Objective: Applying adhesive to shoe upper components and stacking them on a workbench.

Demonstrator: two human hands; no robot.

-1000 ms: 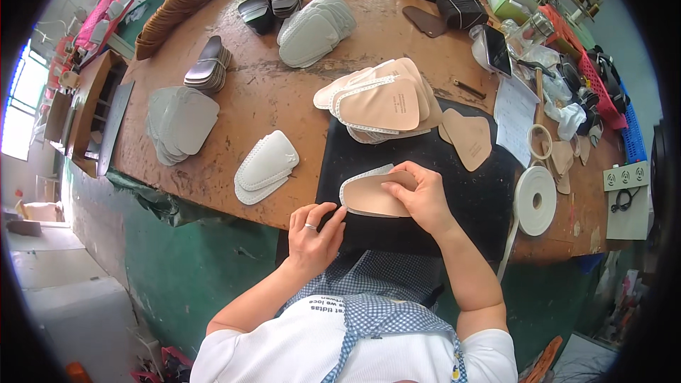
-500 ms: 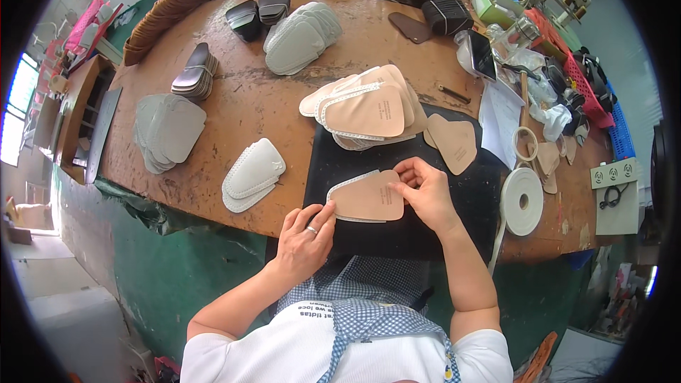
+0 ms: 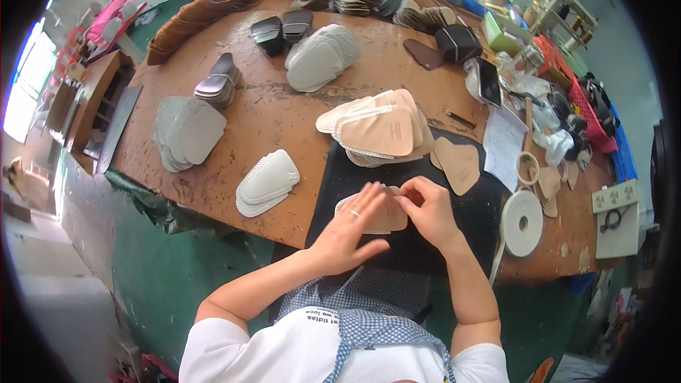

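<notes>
On a black mat (image 3: 461, 234) in front of me lies a beige rounded shoe-upper piece (image 3: 394, 217) with a pale layer showing along its lower edge. My left hand (image 3: 347, 234) is over its left part, fingers stretched out and thumb spread, hiding much of it; whether the palm touches it is unclear. My right hand (image 3: 429, 214) is closed, thumb and fingertips pinched together at the piece's upper right edge. Just beyond is a stack of similar beige pieces (image 3: 379, 131) with white dotted borders. More beige pieces (image 3: 457, 164) lie to its right.
White dotted-edge pieces (image 3: 266, 183) lie left of the mat. Grey stacks (image 3: 188, 135) and dark bundles (image 3: 217, 84) stand farther off. On the right are a white tape roll (image 3: 512, 214), paper (image 3: 502, 147), a phone (image 3: 488, 81) and a pink basket (image 3: 590, 110).
My left hand has moved from the piece's left edge up over it, its fingers now stretched out. My right hand stays at the upper right edge. The view has shifted slightly.
</notes>
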